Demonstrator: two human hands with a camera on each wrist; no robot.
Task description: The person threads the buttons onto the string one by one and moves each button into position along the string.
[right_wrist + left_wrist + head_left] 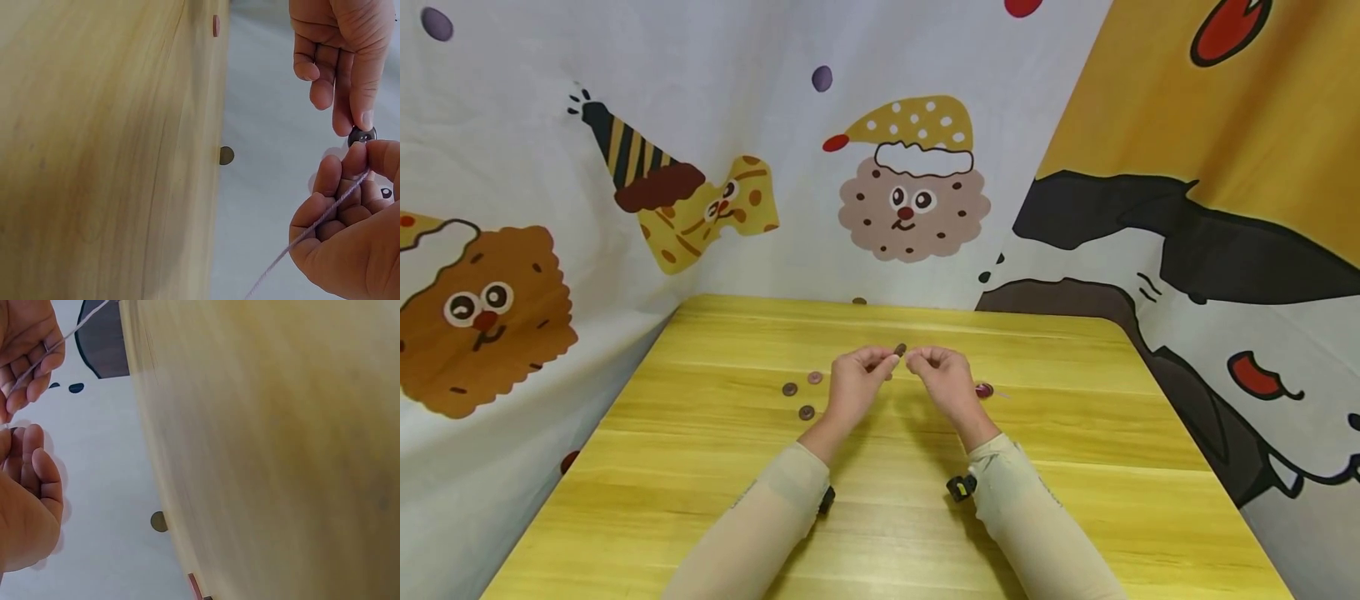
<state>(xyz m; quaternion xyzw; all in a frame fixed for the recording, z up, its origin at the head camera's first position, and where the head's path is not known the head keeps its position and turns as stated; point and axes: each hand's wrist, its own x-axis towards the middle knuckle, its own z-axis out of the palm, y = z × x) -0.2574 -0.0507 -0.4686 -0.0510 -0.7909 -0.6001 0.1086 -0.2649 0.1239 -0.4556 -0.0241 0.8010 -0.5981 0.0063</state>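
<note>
My left hand (pixel 853 385) pinches a dark brown button (pixel 364 135) between thumb and forefinger, above the table. Close beside it, my right hand (pixel 950 385) pinches a pale purple cord (pixel 322 219) near the button. The cord trails across the right palm and away from it, as the right wrist view shows. In that view the right fingertips meet the button's edge; whether the cord passes through a hole is hidden. The left wrist view shows the two hands nearly touching, without the button being clear.
Left of the hands, two dark buttons (pixel 790 389) (pixel 807 412) and a pinkish button (pixel 815 377) lie on the wooden table (pixel 700 483). A dark red round thing (pixel 984 390) with a pale strand lies to the right. A cartoon-printed cloth (pixel 805 183) hangs behind the table.
</note>
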